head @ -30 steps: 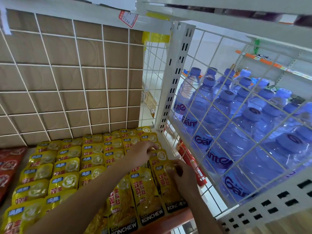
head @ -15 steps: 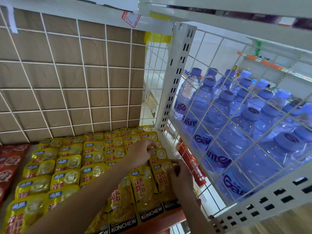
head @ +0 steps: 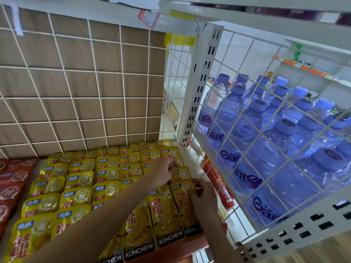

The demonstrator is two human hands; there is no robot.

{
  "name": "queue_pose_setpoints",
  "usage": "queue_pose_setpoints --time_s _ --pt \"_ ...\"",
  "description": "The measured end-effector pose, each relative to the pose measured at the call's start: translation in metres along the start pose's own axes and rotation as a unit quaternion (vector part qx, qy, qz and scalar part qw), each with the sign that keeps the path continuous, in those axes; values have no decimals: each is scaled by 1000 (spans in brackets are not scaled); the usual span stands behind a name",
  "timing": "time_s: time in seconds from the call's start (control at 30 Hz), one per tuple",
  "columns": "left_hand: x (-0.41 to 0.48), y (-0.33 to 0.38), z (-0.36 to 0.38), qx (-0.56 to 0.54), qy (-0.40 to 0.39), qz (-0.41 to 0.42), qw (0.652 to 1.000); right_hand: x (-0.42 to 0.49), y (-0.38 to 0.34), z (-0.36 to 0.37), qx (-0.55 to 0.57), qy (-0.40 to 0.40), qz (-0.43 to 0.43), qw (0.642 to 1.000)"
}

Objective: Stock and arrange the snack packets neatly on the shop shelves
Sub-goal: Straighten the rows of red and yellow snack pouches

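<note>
Hardly shifted: right hand (head: 205,196) pinches yellow packet (head: 182,209); left hand (head: 164,170) grip unclear

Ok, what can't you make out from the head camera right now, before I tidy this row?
All in the head view:
- price tag: the print is blurred and too small to read.
- red packets: cut off by the left edge.
- front yellow packets: partly hidden under both forearms.
- left hand: its curled fingers hide whether it pinches a packet or only touches it.
</note>
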State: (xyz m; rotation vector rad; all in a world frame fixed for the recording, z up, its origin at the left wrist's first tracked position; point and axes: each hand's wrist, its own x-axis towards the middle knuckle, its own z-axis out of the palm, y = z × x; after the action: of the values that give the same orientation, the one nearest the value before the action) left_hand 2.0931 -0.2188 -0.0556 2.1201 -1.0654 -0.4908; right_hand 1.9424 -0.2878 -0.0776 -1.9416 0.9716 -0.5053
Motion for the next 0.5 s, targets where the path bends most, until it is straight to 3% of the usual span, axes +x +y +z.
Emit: queue_pose_setpoints --time_s 0.5 --pt "-5 -4 3 16 45 18 999 -1 0 -1 2 -8 2 1000"
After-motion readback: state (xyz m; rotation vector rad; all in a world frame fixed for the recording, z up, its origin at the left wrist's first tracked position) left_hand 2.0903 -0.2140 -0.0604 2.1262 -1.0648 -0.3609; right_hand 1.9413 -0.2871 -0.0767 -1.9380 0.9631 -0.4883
